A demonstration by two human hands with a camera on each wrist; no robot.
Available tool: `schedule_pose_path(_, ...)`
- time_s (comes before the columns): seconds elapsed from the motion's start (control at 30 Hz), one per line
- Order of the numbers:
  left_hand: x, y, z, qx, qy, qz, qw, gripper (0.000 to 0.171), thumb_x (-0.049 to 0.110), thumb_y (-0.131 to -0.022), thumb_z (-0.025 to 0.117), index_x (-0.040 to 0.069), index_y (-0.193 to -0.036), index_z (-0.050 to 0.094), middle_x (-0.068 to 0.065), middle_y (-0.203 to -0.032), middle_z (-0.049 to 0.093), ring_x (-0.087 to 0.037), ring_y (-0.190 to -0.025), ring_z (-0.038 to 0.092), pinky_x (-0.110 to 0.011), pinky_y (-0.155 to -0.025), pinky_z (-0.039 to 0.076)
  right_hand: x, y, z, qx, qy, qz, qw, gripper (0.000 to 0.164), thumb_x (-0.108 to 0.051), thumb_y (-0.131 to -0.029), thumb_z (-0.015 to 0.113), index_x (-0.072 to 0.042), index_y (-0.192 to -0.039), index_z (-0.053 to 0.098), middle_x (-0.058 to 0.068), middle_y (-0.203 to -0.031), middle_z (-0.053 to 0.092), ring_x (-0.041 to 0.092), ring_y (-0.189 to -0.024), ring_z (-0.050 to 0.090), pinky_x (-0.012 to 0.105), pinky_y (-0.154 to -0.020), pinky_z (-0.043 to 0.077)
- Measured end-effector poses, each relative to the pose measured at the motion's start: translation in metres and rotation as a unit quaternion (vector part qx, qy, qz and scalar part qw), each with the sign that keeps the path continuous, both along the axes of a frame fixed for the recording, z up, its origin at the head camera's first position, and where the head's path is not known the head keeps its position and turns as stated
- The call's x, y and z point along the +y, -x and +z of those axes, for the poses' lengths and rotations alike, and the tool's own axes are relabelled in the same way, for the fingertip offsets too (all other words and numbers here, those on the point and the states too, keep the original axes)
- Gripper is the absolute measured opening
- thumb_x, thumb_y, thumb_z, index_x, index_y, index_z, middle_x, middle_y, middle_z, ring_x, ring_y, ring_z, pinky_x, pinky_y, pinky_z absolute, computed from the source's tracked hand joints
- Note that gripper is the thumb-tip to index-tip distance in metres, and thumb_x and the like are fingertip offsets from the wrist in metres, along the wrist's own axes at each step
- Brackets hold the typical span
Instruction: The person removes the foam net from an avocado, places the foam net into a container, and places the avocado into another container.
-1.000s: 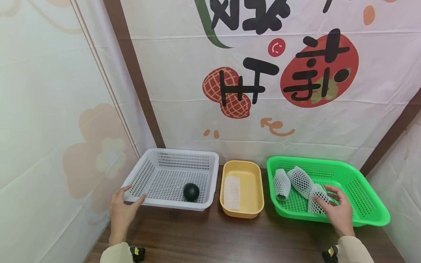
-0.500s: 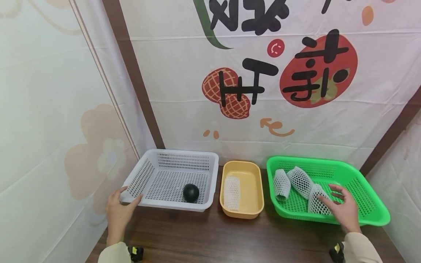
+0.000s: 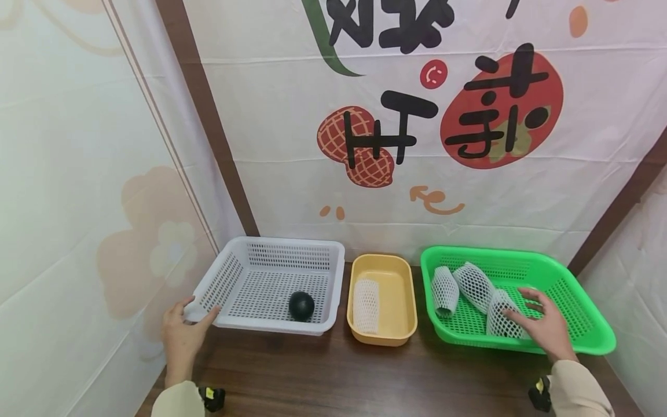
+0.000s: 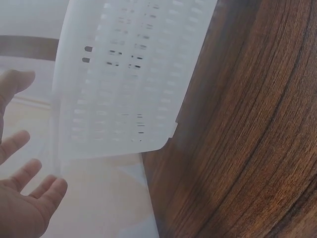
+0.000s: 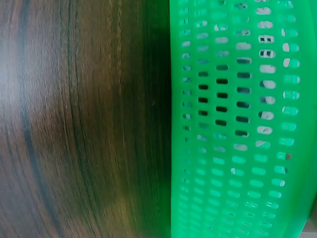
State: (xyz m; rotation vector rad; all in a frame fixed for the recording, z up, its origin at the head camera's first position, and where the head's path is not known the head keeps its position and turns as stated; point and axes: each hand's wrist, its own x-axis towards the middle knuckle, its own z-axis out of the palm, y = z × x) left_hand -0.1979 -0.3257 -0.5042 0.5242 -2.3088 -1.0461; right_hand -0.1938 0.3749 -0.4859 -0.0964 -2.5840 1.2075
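Observation:
In the head view my left hand (image 3: 182,336) is at the front left corner of the white basket (image 3: 271,325), thumb and fingers spread. The left wrist view shows its loosely bent fingers (image 4: 22,173) beside the basket's outer wall (image 4: 124,74). A dark, smooth, round thing (image 3: 301,306) lies in that basket. My right hand (image 3: 549,330) hovers over the front of the green basket (image 3: 589,324), fingers relaxed, thumb overlapping a white foam fruit net (image 3: 502,315). Two more foam nets (image 3: 445,291) lie to its left. The right hand is out of its wrist view.
Between the baskets stands a yellow tray (image 3: 398,298) with a white foam net (image 3: 366,306) along its left side. All three containers stand on a dark wooden table (image 3: 365,376), against a printed cloth wall (image 3: 281,116). Another cloth wall (image 3: 78,231) closes the left side.
My left hand has shifted slightly left along the white basket's corner. My right hand has drawn a little to the right over the green basket. The containers and their contents have stayed put.

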Motion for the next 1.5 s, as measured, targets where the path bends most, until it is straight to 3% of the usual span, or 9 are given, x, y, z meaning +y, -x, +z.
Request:
schedule_pose_path(0.13,-0.001,0.001,-0.001,-0.006,-0.002,0.004,1.0000,0.070,0.024,-0.076,0.085,-0.004,-0.130,0.051,-0.032,-0.133,0.039,-0.049,-0.121,0.037,-0.064,-0.097,0.032,0.004,0.002,-0.001,-0.015,0.009,0.006,1.000,0.073,-0.034,-0.086,0.075,0.004,-0.139,0.041,0.029,-0.136,0.041,0.049,-0.116,0.042,0.053,-0.076,0.051)
schedule_pose_path(0.23,-0.002,0.003,-0.003,-0.011,-0.007,0.007,0.9999,0.071,0.025,-0.076,0.085,-0.004,-0.131,0.051,-0.032,-0.134,0.036,-0.049,-0.121,0.036,-0.063,-0.098,0.033,0.009,0.004,-0.002,-0.029,0.013,0.011,0.999,0.075,-0.036,-0.087,0.074,0.003,-0.140,0.040,0.031,-0.138,0.038,0.054,-0.117,0.039,0.064,-0.076,0.048)
schedule_pose_path(0.77,-0.004,0.007,-0.013,0.001,-0.047,0.011,0.9988,0.077,0.030,-0.077,0.084,-0.004,-0.135,0.047,-0.029,-0.138,0.030,-0.047,-0.125,0.032,-0.062,-0.101,0.032,0.035,0.020,-0.007,-0.118,0.025,0.093,0.988,0.078,-0.029,-0.088,0.073,0.005,-0.144,0.030,0.034,-0.146,0.025,0.063,-0.121,0.030,0.070,-0.083,0.044)
schedule_pose_path(1.03,0.000,0.010,-0.016,0.012,-0.126,0.037,0.9913,0.081,0.036,-0.081,0.079,-0.001,-0.142,0.042,-0.027,-0.139,0.031,-0.045,-0.125,0.037,-0.056,-0.104,0.038,0.042,0.029,-0.012,-0.152,0.046,0.119,0.980,0.074,-0.027,-0.088,0.072,0.004,-0.142,0.031,0.037,-0.146,0.017,0.064,-0.121,0.027,0.065,-0.083,0.047)
schedule_pose_path(1.13,-0.020,0.028,-0.049,0.025,-0.137,0.051,0.9889,0.086,0.046,-0.076,0.080,0.007,-0.144,0.043,-0.018,-0.140,0.034,-0.037,-0.123,0.042,-0.044,-0.104,0.042,0.044,0.033,-0.015,-0.171,0.055,0.124,0.976,0.077,-0.029,-0.088,0.073,0.003,-0.143,0.030,0.038,-0.145,0.016,0.061,-0.124,0.025,0.065,-0.085,0.047)
schedule_pose_path(1.23,-0.022,0.030,-0.055,0.031,-0.146,0.052,0.9874,0.085,0.047,-0.076,0.080,0.010,-0.144,0.044,-0.015,-0.139,0.035,-0.033,-0.122,0.044,-0.037,-0.103,0.044,0.045,0.037,-0.017,-0.187,0.067,0.129,0.972,0.079,-0.027,-0.087,0.073,0.003,-0.144,0.027,0.040,-0.144,0.014,0.060,-0.125,0.024,0.067,-0.086,0.046)
schedule_pose_path(1.3,-0.018,0.028,-0.052,0.036,-0.153,0.049,0.9863,0.083,0.045,-0.078,0.079,0.010,-0.144,0.043,-0.016,-0.138,0.037,-0.033,-0.122,0.044,-0.042,-0.104,0.043,0.046,0.039,-0.018,-0.195,0.071,0.135,0.969,0.080,-0.027,-0.087,0.073,0.004,-0.144,0.025,0.041,-0.144,0.013,0.062,-0.125,0.024,0.069,-0.086,0.045)
schedule_pose_path(1.37,-0.001,0.017,-0.029,0.040,-0.164,0.043,0.9847,0.078,0.036,-0.082,0.078,0.006,-0.144,0.042,-0.018,-0.135,0.041,-0.034,-0.120,0.045,-0.042,-0.101,0.044,0.046,0.040,-0.017,-0.204,0.075,0.141,0.966,0.079,-0.026,-0.088,0.072,0.004,-0.144,0.025,0.041,-0.143,0.012,0.063,-0.124,0.024,0.070,-0.086,0.044)
schedule_pose_path(1.5,0.003,0.018,-0.032,0.049,-0.181,0.039,0.9815,0.075,0.033,-0.083,0.077,0.010,-0.144,0.040,-0.013,-0.131,0.050,-0.027,-0.113,0.050,-0.028,-0.089,0.046,0.046,0.041,-0.017,-0.227,0.081,0.146,0.960,0.078,-0.025,-0.088,0.071,0.003,-0.144,0.024,0.041,-0.144,0.010,0.063,-0.126,0.019,0.073,-0.087,0.041)
